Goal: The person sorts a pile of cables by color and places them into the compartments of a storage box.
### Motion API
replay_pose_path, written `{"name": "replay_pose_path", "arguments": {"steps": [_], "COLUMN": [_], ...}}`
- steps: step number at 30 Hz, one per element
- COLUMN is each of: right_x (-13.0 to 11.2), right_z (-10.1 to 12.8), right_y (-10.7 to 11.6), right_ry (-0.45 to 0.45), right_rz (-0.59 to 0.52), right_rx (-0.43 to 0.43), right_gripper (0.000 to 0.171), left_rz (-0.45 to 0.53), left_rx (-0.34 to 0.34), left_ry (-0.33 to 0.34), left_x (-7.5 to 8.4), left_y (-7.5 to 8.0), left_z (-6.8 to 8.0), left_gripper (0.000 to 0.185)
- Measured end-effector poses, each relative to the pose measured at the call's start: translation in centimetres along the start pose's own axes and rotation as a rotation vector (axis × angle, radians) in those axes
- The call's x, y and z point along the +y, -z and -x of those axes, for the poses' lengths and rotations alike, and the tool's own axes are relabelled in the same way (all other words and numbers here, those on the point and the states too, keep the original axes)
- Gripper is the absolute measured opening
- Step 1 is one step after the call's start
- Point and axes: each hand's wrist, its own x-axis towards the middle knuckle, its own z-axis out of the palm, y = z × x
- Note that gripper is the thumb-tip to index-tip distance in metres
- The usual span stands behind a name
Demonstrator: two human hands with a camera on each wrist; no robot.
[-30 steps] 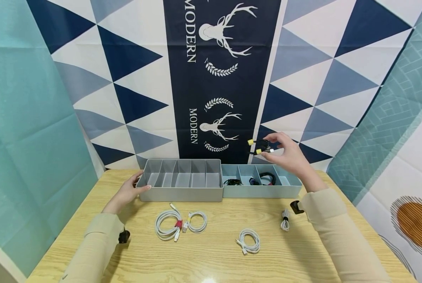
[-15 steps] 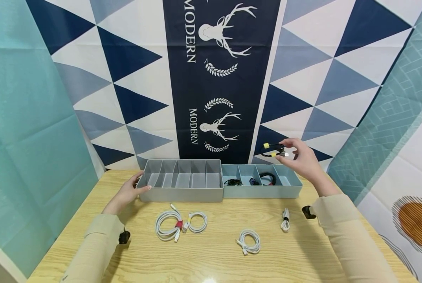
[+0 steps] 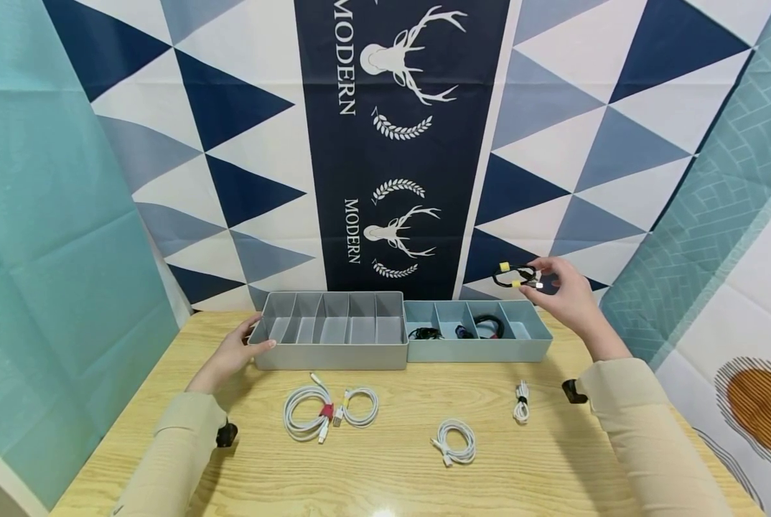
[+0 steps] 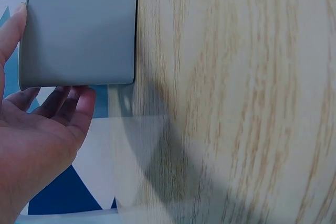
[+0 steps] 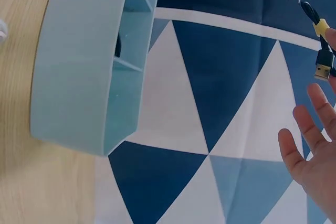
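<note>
Nearest to me on the wooden table (image 3: 385, 474) lie four coiled white cables: a small coil (image 3: 455, 440) just right of centre, a tiny bundle (image 3: 521, 402) further right, and to the left a larger coil (image 3: 306, 411) beside a smaller one (image 3: 360, 404), the two joined at a red tie. Beyond them stand two divided trays, touching end to end. My left hand (image 3: 233, 352) rests against the left end of the grey tray (image 3: 330, 355), fingers relaxed and straight along its wall, the thumb at the front corner; the left wrist view shows the same flat contact with nothing gripped. The light blue tray (image 3: 482, 350) on the right holds a black cable (image 3: 424, 332) in its first compartment, a dark plug with a bit of blue in the second and a black coil (image 3: 489, 324) in the third. Above the far right end of that tray, my right hand (image 3: 563, 291) pinches a black cable with yellow ends (image 3: 513, 275) between thumb and forefinger, lifted clear in the air, while the other fingers spread loosely. Behind everything hangs the blue and white triangle-patterned cloth (image 3: 553, 108).
</note>
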Motion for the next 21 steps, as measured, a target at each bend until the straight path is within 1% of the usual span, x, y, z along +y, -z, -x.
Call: {"name": "replay_pose_path", "arguments": {"steps": [4,12,21], "right_x": [0.7,2.2,3.4], "right_z": [0.2,0.9,1.5], "right_y": [0.0,-0.5,-1.2], "right_ry": [-0.019,-0.071,-0.146], "right_rz": [0.008,0.04,0.024], "right_rx": [0.004,0.0,-0.022], "right_gripper": [0.049,0.053,0.053], "left_rz": [0.006,-0.004,-0.001], "left_rx": [0.0,-0.001,-0.007], "left_ry": [0.001,-0.01,-0.013], "left_x": [-0.1,-0.1,-0.1], "left_y": [0.0,0.0,-0.1], "left_z": [0.0,0.1,0.1], "left_gripper": [0.089,0.083,0.082]}}
